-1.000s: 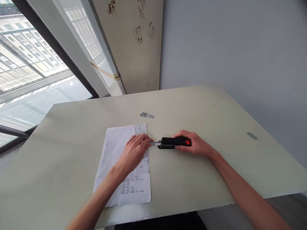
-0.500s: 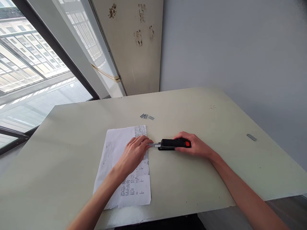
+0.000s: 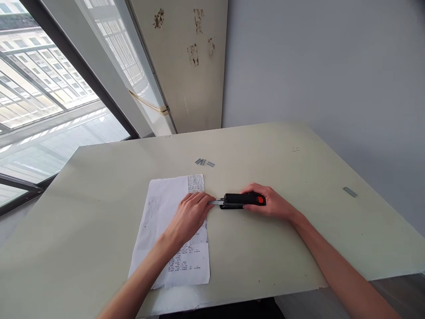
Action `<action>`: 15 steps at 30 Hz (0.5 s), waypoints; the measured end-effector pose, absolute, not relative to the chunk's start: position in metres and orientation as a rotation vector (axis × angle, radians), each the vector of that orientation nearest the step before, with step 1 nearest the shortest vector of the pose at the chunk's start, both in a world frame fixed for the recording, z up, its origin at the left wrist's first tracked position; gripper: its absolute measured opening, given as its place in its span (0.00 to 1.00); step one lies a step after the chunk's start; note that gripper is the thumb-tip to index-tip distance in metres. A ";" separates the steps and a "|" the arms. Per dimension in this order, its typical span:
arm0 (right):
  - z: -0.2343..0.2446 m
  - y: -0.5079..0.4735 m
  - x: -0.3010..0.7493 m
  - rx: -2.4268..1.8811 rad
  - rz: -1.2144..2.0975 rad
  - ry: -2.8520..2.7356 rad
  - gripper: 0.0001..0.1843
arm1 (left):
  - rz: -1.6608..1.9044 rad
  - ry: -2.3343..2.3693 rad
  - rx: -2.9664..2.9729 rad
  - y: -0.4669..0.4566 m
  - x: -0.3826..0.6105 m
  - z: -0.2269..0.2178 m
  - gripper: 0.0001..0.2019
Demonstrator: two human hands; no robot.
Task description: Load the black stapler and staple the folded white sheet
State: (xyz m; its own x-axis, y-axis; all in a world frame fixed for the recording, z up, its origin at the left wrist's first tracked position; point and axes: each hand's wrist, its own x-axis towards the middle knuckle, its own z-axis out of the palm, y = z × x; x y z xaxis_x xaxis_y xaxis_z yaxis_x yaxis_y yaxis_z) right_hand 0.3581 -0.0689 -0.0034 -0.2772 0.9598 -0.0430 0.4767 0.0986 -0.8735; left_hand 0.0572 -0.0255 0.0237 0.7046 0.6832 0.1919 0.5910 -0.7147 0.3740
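Observation:
A black stapler [image 3: 241, 200] with a red button at its rear lies on the table, its front toward the left. My right hand [image 3: 270, 202] is closed around its rear end. From the front sticks out a silver staple tray [image 3: 217, 202], partly drawn out of the body. The fingertips of my left hand [image 3: 195, 212] pinch the tray's outer end; whether staples sit in it is too small to tell. Beneath my left hand and forearm lies a printed sheet of paper [image 3: 162, 190], its middle partly covered.
Several strips of staples [image 3: 203, 162] lie beyond the paper, and one more staple strip [image 3: 350, 192] is near the right edge of the table [image 3: 265, 257]. A few loose staples [image 3: 295, 149] are at the back right. Behind stand a fridge [image 3: 186, 88] and a wall [image 3: 315, 66].
My left hand has moved slightly right toward the stapler, and less of the silver tray shows. My right hand keeps its grip on the stapler.

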 end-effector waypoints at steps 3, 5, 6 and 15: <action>-0.002 -0.069 0.358 -1.407 1.110 -1.815 0.16 | 0.480 1.008 2.618 -0.023 0.053 0.022 0.12; 0.000 -0.070 0.358 -1.410 1.119 -1.807 0.16 | 0.496 1.033 2.604 -0.020 0.046 0.021 0.13; 0.000 -0.070 0.358 -1.412 1.123 -1.801 0.16 | 0.505 1.039 2.595 -0.017 0.041 0.021 0.13; -0.004 -0.069 0.358 -1.402 1.156 -1.794 0.18 | 0.468 0.687 2.558 -0.006 0.033 0.024 0.14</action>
